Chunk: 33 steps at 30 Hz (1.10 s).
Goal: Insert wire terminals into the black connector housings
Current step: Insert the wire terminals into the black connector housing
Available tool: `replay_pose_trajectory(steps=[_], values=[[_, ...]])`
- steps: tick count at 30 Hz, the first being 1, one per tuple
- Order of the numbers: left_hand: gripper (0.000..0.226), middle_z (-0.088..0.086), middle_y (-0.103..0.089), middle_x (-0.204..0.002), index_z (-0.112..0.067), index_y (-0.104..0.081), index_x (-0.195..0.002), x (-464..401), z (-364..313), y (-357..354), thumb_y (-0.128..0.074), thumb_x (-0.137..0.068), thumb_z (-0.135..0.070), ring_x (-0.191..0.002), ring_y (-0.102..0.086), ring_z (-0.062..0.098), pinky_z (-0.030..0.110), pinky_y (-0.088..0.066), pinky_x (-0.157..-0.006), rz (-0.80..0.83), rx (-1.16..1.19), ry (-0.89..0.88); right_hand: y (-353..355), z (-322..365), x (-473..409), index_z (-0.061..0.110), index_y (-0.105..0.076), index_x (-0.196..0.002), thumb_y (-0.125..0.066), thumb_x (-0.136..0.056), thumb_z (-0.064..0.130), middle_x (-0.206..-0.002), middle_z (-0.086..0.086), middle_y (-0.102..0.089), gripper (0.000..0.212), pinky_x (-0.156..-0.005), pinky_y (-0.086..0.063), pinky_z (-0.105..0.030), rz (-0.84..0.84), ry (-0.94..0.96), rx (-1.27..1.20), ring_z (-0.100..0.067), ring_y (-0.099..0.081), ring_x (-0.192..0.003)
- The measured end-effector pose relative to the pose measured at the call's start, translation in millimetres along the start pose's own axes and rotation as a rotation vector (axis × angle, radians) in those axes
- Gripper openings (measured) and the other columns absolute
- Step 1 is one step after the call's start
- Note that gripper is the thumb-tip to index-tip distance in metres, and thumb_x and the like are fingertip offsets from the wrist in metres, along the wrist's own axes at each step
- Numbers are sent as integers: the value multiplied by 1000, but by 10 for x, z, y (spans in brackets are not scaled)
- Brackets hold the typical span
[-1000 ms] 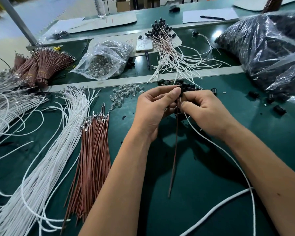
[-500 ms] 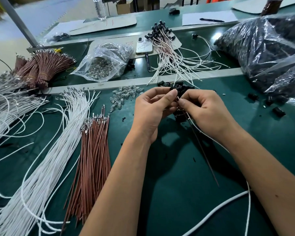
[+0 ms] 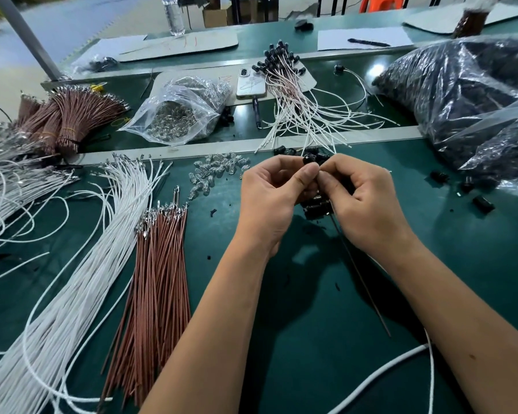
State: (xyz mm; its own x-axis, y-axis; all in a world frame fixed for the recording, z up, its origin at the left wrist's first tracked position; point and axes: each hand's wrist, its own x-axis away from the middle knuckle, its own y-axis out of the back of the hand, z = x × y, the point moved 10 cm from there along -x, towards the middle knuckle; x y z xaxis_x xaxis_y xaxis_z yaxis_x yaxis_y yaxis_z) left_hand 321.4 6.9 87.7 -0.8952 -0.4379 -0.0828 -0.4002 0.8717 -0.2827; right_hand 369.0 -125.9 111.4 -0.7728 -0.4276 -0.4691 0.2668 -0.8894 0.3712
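Observation:
My left hand (image 3: 272,195) and my right hand (image 3: 362,201) meet over the green table, fingertips touching. Between them the left thumb and fingers pinch a small black connector housing (image 3: 309,160). My right hand pinches wire ends at that housing: a brown wire (image 3: 362,282) hangs down from it to the lower right, and a white wire (image 3: 431,369) trails under my right forearm. More black housings (image 3: 317,209) lie under my palms. Loose brown wires (image 3: 159,294) and white wires (image 3: 72,294) with metal terminals lie to the left.
A heap of finished white-wire assemblies (image 3: 299,115) lies behind my hands. A clear bag of metal parts (image 3: 177,115) and bundled brown wires (image 3: 69,118) sit at back left. Big plastic bags of black housings (image 3: 461,94) fill the right. Small clear bulbs (image 3: 216,171) and a phone (image 3: 249,83) lie nearby.
The brown wire swung from hanging straight down to slanting toward the lower right. My hands stayed together at the housing, fingers shifting slightly.

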Motion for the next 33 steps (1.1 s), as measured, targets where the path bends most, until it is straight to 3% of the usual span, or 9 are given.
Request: replay_pose_trajectory(steps=[6, 11, 15, 20, 24, 28, 33], values=[[13, 3, -71, -70, -8, -69, -86, 5, -64, -1, -70, -89, 4, -62, -63, 14, 27, -58, -69, 24, 5, -37, 25, 19, -22, 11, -72, -87, -67, -102, 16, -76, -4, -72, 16, -68, -55, -46, -20, -7, -29, -29, -65, -72], [15, 4, -71, -73, -8, -69, -88, 13, -201, 6, -72, -85, 6, -63, -63, 13, 24, -57, -67, 71, 5, -117, 24, 101, -16, 11, -74, -89, -69, -100, 15, -78, 1, -74, 13, -66, -53, -27, 3, 16, -84, -14, -66, -69], [18, 0, -69, -71, -3, -69, -91, 24, -321, -13, -72, -83, 12, -63, -62, 10, 22, -55, -66, 107, 26, -202, 42, 189, -10, 10, -75, -95, -69, -100, 12, -81, 7, -74, 8, -71, -52, -21, 10, 68, -112, -5, -67, -74], [25, 9, -68, -80, 4, -68, -97, 65, -435, -57, -76, -77, 15, -71, -62, 15, 25, -54, -68, 150, -12, -286, 89, 338, -1, 8, -74, -99, -67, -98, 6, -86, 4, -69, 7, -73, -47, -20, -33, 195, 16, -3, -61, -79], [29, 4, -66, -77, 3, -68, -95, 97, -526, -102, -79, -72, 17, -71, -60, 15, 28, -55, -70, 180, -39, -345, 132, 464, 25, 15, -72, -102, -65, -95, -3, -89, 12, -66, 20, -75, -44, -18, -84, 289, 51, 0, -60, -82], [32, 2, -69, -77, -3, -69, -92, 126, -581, -132, -79, -71, 18, -70, -63, 13, 28, -56, -73, 201, -28, -365, 180, 490, 39, 9, -74, -99, -67, -95, -4, -88, 7, -67, 15, -73, -47, -24, -112, 306, 40, -7, -62, -80], [32, 0, -69, -76, -5, -70, -92, 155, -626, -157, -79, -71, 18, -72, -62, 15, 28, -56, -73, 229, -27, -374, 153, 564, 51, 6, -73, -105, -62, -97, -6, -92, 10, -64, 18, -78, -46, -19, -99, 344, 40, -1, -60, -85]])
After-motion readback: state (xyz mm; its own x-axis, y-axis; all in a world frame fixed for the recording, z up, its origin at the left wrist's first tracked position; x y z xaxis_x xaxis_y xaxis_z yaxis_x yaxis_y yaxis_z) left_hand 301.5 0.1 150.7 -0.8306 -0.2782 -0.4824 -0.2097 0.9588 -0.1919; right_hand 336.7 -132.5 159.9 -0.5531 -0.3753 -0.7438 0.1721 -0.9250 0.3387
